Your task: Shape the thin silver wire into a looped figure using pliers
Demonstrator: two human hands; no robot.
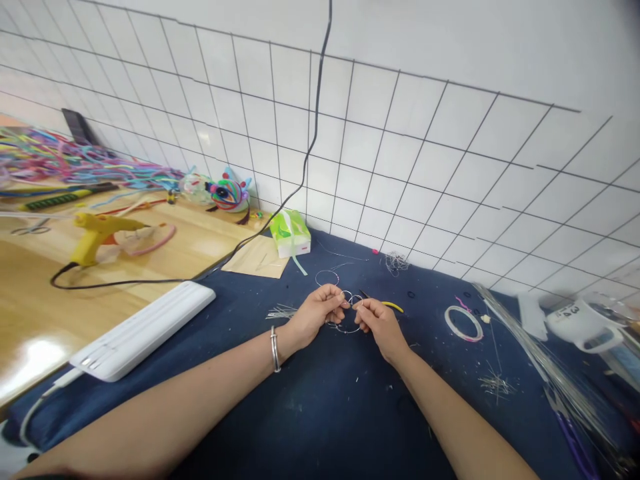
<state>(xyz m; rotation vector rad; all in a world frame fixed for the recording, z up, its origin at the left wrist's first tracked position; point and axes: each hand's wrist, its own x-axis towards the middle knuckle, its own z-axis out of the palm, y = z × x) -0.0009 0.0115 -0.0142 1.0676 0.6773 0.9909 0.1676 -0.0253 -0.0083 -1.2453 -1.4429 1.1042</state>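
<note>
My left hand [319, 312] and my right hand [380, 325] are close together over the dark blue cloth, fingertips pinched. Between them they hold a thin silvery wire frame [349, 331] bent into loops; two small rings stand up at the fingertips and a larger curve hangs below. Fine detail of the wire is too small to make out. Just behind my right hand lie pliers with a yellow handle [393, 306], partly covered by the hand. A separate wire ring [327, 274] rests beyond my left hand, and a bundle of short wires [281, 311] lies beside it.
At left, a white power strip [145, 327] and a yellow glue gun [95, 237] lie near a black cord. A green tissue box [290, 233] stands by the tiled wall. Rightward are a white coil [463, 323], long wires [545, 360], purple-handled scissors [570, 433] and a white mug [585, 323].
</note>
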